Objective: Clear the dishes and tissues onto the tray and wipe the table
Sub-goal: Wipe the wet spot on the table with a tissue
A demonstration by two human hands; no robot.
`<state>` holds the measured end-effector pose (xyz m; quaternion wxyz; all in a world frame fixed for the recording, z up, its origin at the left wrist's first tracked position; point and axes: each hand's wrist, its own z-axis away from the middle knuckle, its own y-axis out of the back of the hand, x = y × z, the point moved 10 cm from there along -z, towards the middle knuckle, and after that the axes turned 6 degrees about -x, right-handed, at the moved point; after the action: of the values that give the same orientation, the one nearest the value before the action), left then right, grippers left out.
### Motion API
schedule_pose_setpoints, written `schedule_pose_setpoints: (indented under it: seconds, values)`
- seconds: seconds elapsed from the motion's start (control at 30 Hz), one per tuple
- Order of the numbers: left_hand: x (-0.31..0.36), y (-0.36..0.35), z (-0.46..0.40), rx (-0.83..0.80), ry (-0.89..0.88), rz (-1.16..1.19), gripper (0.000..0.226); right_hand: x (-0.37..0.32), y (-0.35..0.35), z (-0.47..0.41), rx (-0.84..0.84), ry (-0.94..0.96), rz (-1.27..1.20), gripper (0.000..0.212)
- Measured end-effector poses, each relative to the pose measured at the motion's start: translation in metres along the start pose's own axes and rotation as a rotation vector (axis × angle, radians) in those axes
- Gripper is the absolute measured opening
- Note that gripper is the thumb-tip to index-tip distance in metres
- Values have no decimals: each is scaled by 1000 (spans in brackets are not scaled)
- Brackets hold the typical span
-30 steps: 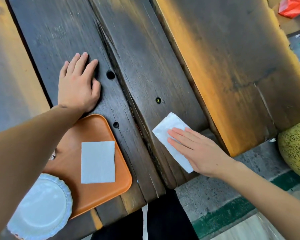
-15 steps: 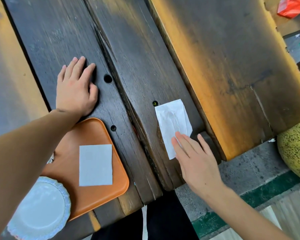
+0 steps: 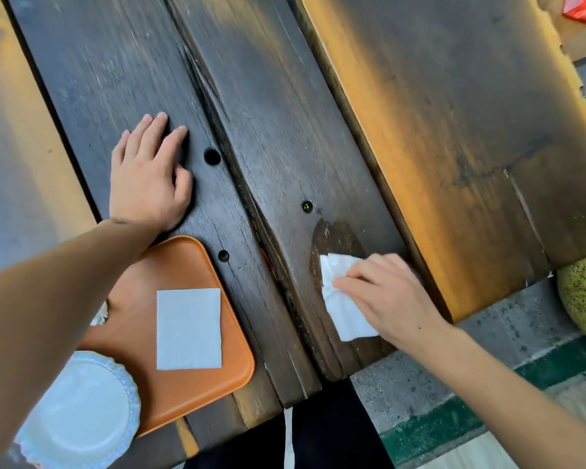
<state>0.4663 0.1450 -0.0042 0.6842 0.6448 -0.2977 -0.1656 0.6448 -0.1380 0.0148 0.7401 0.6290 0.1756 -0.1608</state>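
I have my right hand point(image 3: 384, 296) pinching a crumpled white paper tissue point(image 3: 344, 301) onto the dark plank table point(image 3: 284, 113) right of the orange plastic tray point(image 3: 183, 265), presumably to wipe, while my left hand point(image 3: 146, 179), spread flat beyond the tray, braces me.

Rough dark wood table point(image 3: 267, 96), smooth matt orange plastic tray point(image 3: 183, 394), soft white paper tissue point(image 3: 345, 313)
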Motion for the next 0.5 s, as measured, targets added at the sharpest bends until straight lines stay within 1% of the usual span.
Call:
schedule_pose_setpoints:
  seconds: [0.1, 0.13, 0.17, 0.23, 0.27, 0.3, 0.33, 0.37, 0.4, 0.43, 0.5]
  values:
    - [0, 0, 0, -4, -1, 1, 60, -17, -22, 35, -125, -5, -78, 25]
    - [1, 0, -1, -4, -2, 0, 59, -18, -27, 45, -138, -12, -70, 23]
    - [1, 0, -1, -3, -3, -1, 59, -17, -33, 52, -129, -1, -134, 17]
    - [1, -1, 0, 1, -3, 1, 59, -10, -25, 46, -61, -27, -149, 7]
    - [0, -1, 0, 1, -1, 1, 58, -14, -22, 34, -83, 19, -109, 13]
    - [0, -1, 0, 1, 1, 1, 58, -13, -15, 20, -52, 40, -79, 25]
    - [0, -1, 0, 2, 1, 1, 58, -9, -6, 5, -16, 54, -59, 30]
    - [0, -1, -1, 2, 2, 2, 58, 0, 1, -11, 12, 48, -43, 26]
    - [0, -1, -1, 3, 4, 3, 58, 12, 11, -31, 48, 19, -35, 18]
    - [0, 0, -1, 4, 6, 5, 58, 24, 25, -51, 96, -24, -49, 15]
    - [0, 0, -1, 5, 3, 8, 58, 48, 49, -82, 210, -128, -49, 26]
